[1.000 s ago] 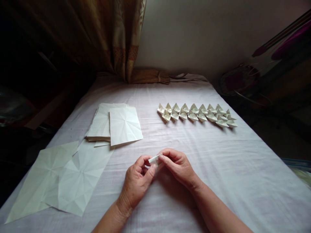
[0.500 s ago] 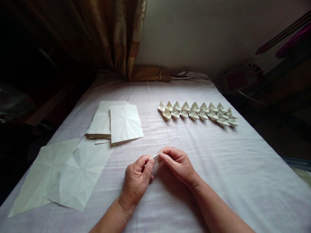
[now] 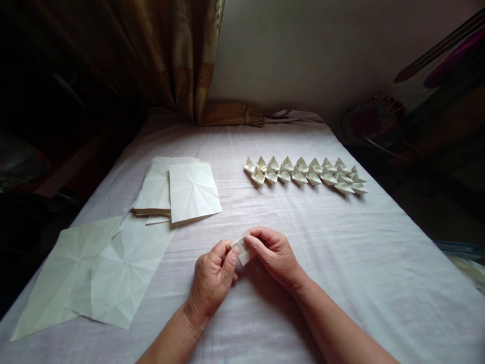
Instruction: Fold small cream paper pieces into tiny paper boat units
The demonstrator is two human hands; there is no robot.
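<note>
Both hands meet low in the middle of the view, just above a pale cloth-covered surface (image 3: pixel 371 263). My left hand (image 3: pixel 212 278) and my right hand (image 3: pixel 275 255) pinch a small folded piece of white paper (image 3: pixel 243 248) between their fingertips. Both hands are closed on it. Much of the paper is hidden by the fingers. Farther back on the right, several small folded paper boats (image 3: pixel 305 173) lie in two close rows.
A stack of white sheets (image 3: pixel 157 189) sits back left, with one creased sheet (image 3: pixel 193 191) on top. Two large creased sheets (image 3: pixel 94 270) lie spread at front left. A brown curtain (image 3: pixel 189 55) hangs at the back, and dark clutter stands beyond the right edge.
The small folded paper has turned between the fingertips and now shows more of its flat face. Both hands have stayed in nearly the same place.
</note>
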